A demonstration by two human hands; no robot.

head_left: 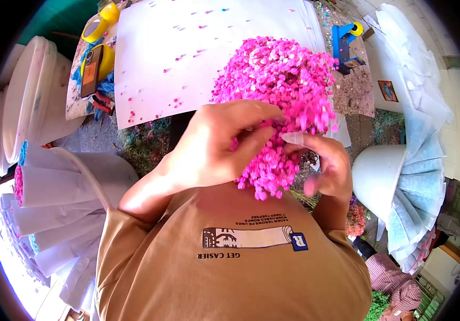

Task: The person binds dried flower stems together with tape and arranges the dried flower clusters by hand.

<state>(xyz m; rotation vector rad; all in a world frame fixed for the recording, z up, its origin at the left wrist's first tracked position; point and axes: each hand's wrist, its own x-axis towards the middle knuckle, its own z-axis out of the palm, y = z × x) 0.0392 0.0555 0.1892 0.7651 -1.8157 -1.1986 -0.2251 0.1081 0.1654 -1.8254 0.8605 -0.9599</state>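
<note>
A bushy bunch of small pink flowers [278, 80] is held close to my chest, over the near edge of a table covered with white paper [160, 59]. My left hand [219, 142] is at the left side of the bunch, its fingers bent and pressed among the blossoms; what they pinch is hidden. On the right side, my right hand [326, 163] curls around the lower part of the bunch, with a pale covering on one fingertip. Some green stems [305, 199] show below the flowers, beside my right hand.
A phone [91, 72], yellow tape rolls [95, 29] and red-handled cutters [101, 101] lie at the table's left. A blue tape dispenser [341, 48] is at the right. White buckets [377, 174] with wrapped bunches flank me. A person in checked clothing [393, 278] is at lower right.
</note>
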